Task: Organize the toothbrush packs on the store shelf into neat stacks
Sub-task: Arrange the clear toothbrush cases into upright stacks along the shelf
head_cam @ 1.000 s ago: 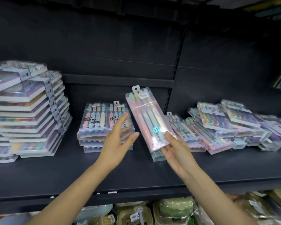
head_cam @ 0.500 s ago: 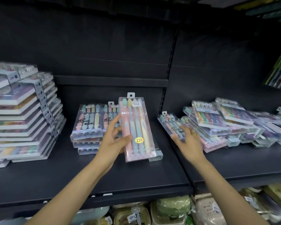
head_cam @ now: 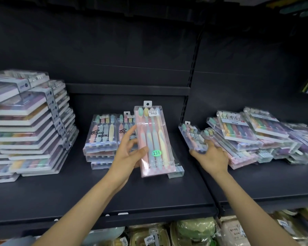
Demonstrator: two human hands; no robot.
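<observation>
A long clear pack of pastel toothbrushes with a green 138 sticker [head_cam: 154, 139] stands tilted at mid-shelf, its lower end over another clear pack [head_cam: 176, 170]. My left hand [head_cam: 130, 153] holds it by the left edge, thumb on its front. Left of it is a low stack of shorter toothbrush packs [head_cam: 100, 135]. My right hand [head_cam: 211, 156] grips the near end of a clear pack [head_cam: 191, 134] at the left edge of a loose, untidy heap of packs [head_cam: 256, 139] on the right shelf section.
A tall leaning stack of flat boxed packs [head_cam: 25, 125] fills the left end of the black shelf [head_cam: 149, 197]. An upright post [head_cam: 192, 80] divides the two shelf sections. Bagged goods [head_cam: 194, 231] sit on the shelf below.
The long pack passed from my right hand to my left and now stands straighter beside the low stack. My right hand moved right and took hold of a pack at the heap's edge.
</observation>
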